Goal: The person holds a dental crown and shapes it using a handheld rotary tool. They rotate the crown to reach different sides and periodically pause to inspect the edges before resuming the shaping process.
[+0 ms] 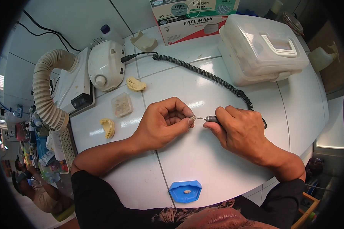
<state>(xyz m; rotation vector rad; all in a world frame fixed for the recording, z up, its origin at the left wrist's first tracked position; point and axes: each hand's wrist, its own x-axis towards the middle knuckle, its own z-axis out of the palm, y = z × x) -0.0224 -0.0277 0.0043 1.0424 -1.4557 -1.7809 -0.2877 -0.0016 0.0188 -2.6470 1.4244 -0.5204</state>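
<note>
My left hand (165, 124) pinches a tiny pale piece (193, 118) between thumb and fingertips; its details are too small to tell. From the right, my right hand (239, 131) grips a dark handpiece (212, 119), whose thin metal bit (200, 118) points left and meets the small piece or nearly so. A black coiled cord (202, 72) runs from behind my right hand to a white control box (106, 65). Near my body, a blue tray (174, 192) holds a small beige piece (187, 191).
Left of my hands are two yellowish dental casts (135, 84) (107, 128) and a small clear box (122, 105). A ribbed hose (42, 89) curves at the left. At the back stand mask boxes (191, 29) and a white case (248, 49). Another person (46, 192) sits far left.
</note>
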